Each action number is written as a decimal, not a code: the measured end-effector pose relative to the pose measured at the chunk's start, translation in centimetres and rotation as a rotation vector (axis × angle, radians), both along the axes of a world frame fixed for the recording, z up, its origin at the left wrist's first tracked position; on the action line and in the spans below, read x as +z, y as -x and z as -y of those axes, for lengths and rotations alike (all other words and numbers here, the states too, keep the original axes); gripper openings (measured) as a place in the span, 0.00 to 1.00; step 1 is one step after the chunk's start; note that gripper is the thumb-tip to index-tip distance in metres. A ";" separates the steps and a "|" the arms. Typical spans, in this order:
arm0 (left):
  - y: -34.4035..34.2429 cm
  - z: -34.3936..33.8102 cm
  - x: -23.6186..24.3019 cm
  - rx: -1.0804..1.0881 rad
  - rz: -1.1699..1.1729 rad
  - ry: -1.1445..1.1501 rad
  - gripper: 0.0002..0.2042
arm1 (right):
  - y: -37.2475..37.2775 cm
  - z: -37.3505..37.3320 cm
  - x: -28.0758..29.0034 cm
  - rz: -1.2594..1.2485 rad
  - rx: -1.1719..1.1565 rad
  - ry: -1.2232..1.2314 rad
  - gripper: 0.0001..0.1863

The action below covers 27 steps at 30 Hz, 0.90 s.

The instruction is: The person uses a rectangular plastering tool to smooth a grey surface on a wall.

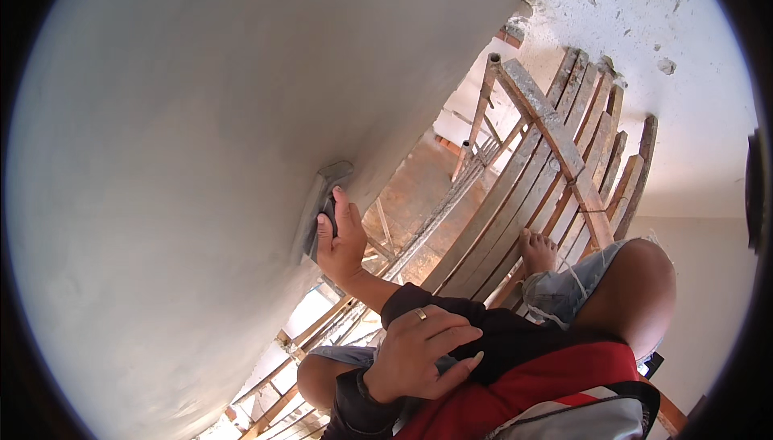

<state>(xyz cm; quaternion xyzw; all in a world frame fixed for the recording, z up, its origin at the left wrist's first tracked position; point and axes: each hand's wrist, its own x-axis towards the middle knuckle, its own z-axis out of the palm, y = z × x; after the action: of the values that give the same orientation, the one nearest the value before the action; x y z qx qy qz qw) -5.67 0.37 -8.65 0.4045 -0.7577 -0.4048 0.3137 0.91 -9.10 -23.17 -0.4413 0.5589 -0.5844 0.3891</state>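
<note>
My right hand (pixel 342 243) grips the dark handle of a flat grey plastering trowel (pixel 314 210), its blade lying against the large, smooth grey plastered wall (pixel 161 182) near the wall's rough edge. Below it, my left hand (pixel 423 347), with a ring on one finger, hangs in front of my dark sleeve and red clothing (pixel 576 367), fingers loosely bent and apart, holding nothing.
My bare foot (pixel 538 251) rests on wooden scaffold planks (pixel 507 206), crossed by a tied board (pixel 555 138), beside metal scaffold poles (pixel 485 90). Through the gap a brownish lower surface (pixel 419 194) shows. A pitted white wall (pixel 668 29) stands at the right.
</note>
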 end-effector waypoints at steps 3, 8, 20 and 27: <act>-0.6 -0.3 0.2 0.006 0.034 -0.043 0.15 | 4.3 7.3 1.0 -0.022 -0.180 0.130 0.26; -1.7 -1.3 1.1 0.047 0.031 -0.028 0.15 | 17.8 23.5 1.2 -0.050 -0.315 0.033 0.22; 0.3 1.2 0.2 0.003 0.077 -0.022 0.16 | 0.8 2.0 -3.9 -0.098 -0.087 0.004 0.26; 0.0 -0.3 2.0 0.079 0.075 -0.033 0.15 | 17.9 23.1 -17.4 -0.100 -0.278 -0.194 0.29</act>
<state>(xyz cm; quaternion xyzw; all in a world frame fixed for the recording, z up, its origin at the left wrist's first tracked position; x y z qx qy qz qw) -5.71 0.67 -6.70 0.4540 -0.7456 -0.3891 0.2942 -16.96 -32.23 -40.53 -0.3486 0.6869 -0.5533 0.3169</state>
